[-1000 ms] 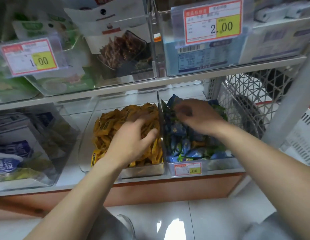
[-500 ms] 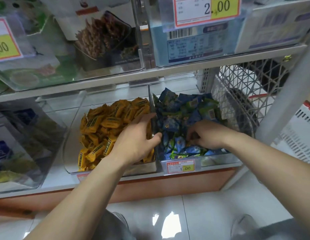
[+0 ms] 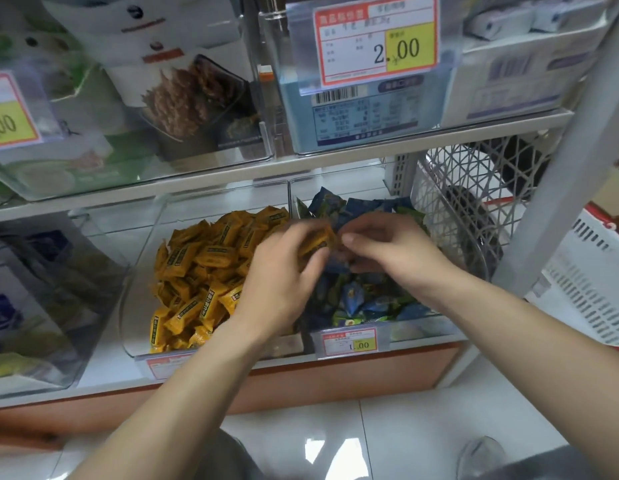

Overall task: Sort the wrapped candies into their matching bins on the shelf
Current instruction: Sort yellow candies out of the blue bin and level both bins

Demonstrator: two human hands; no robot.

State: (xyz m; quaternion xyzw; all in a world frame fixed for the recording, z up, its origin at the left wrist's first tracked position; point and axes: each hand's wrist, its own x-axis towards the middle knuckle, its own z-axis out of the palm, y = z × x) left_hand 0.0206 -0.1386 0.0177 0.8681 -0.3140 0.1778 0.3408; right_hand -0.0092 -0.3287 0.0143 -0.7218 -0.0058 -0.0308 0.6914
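The left hand (image 3: 280, 271) pinches one yellow candy (image 3: 316, 241) just above the blue candies (image 3: 353, 299) (the yellow pile (image 3: 197, 268) lies left of this grip). The right hand (image 3: 394, 251) curls just beside it; if it holds anything, I cannot tell.

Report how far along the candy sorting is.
Mostly done by the look: yellow candies fill the left bin, blue candies the right bin. In hand: the left hand pinches one yellow candy between the bins, right hand beside it, grip unclear. Remaining: drop it in the left bin; buried strays cannot be ruled out.
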